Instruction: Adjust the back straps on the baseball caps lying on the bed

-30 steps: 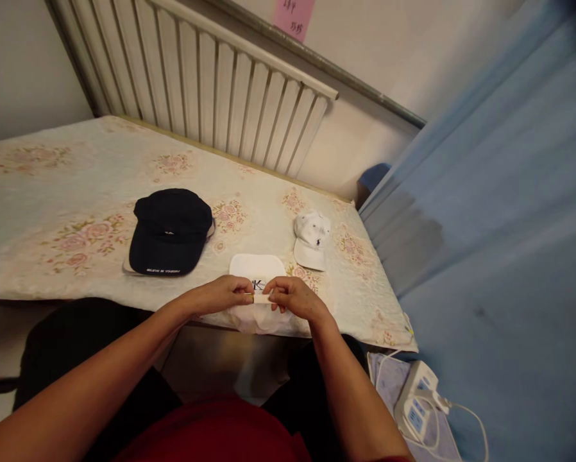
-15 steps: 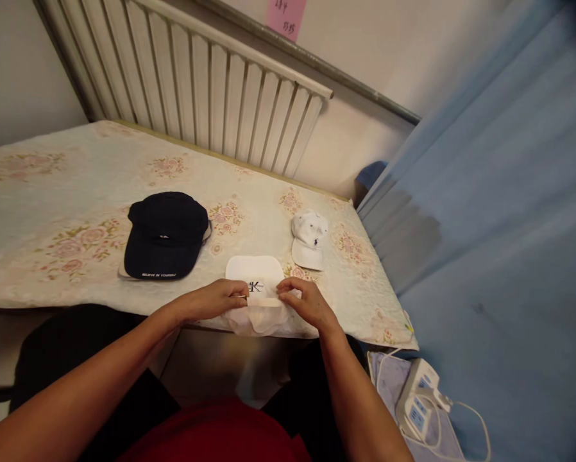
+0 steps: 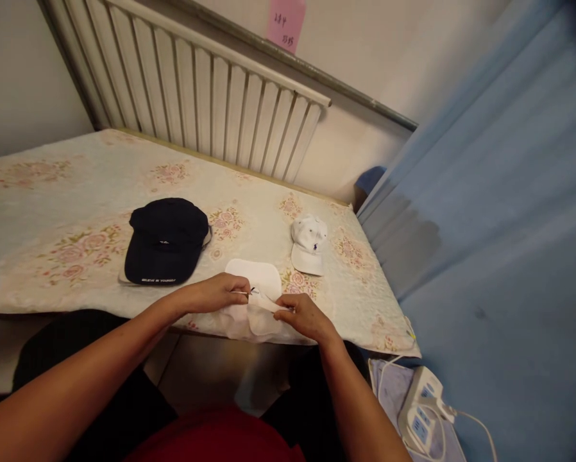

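Observation:
A white cap lies at the bed's near edge, its brim pointing away from me. Its dark logo is now mostly covered by folded fabric. At the cap's left side, my left hand pinches the fabric between thumb and fingers. My right hand has its thumb and fingers closed on the white band at the right side. Pale, thin material hangs below the hands over the bed edge. Farther off sit a dark navy cap with white lettering on its brim and a small white cap with a navy emblem.
Flowered bedding covers the bed. Behind it a radiator stands along the wall. A blue curtain hangs at the right. A power strip with white cables lies at the lower right, beside the bed.
My right hand has closed on the white band and drawn it right and down, so the fabric slants over the logo. My left hand keeps its pinch.

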`<control>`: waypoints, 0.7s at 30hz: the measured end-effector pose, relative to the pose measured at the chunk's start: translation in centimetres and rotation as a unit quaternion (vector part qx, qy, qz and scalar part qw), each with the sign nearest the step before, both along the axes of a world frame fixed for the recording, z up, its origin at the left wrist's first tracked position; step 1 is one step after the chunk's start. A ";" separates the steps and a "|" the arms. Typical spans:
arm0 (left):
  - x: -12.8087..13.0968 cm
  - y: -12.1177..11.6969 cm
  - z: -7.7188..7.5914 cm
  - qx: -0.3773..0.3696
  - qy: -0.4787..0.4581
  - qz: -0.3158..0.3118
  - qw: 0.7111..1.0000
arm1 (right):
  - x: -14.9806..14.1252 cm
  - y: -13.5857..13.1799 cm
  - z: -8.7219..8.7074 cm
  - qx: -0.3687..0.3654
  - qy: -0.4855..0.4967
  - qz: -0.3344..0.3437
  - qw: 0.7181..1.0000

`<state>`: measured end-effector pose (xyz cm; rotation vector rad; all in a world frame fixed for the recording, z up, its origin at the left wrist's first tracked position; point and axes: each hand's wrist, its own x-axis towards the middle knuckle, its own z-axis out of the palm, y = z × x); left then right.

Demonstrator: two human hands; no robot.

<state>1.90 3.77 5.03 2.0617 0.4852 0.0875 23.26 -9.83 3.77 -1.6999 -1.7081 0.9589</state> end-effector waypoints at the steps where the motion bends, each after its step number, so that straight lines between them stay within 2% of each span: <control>1: 0.1 0.2 0.3 0.002 -0.001 -0.012 1.000 | -0.2 0.1 0.2 -0.007 0.006 0.009 1.000; 5: 1.1 0.4 2.0 0.005 -0.008 -0.048 0.999 | -1.1 0.4 1.4 -0.019 0.045 0.032 0.998; 9: 2.4 0.2 3.5 0.021 -0.006 -0.061 0.998 | -2.3 1.3 2.4 -0.005 0.057 0.028 0.998; 14: 3.9 -0.1 4.9 0.066 -0.014 -0.063 0.996 | -3.4 2.4 0.9 -0.050 0.073 -0.046 0.995; 17: 4.0 0.0 5.4 0.092 -0.046 -0.004 0.995 | -3.8 2.8 -0.2 -0.041 0.166 -0.091 0.981; 19: 3.5 0.3 5.2 0.102 -0.097 0.078 0.987 | -3.9 3.0 -0.4 -0.018 0.258 -0.116 0.959; 21: 2.6 0.7 4.5 0.096 -0.147 0.186 0.967 | -4.0 3.1 -0.3 0.006 0.338 -0.137 0.931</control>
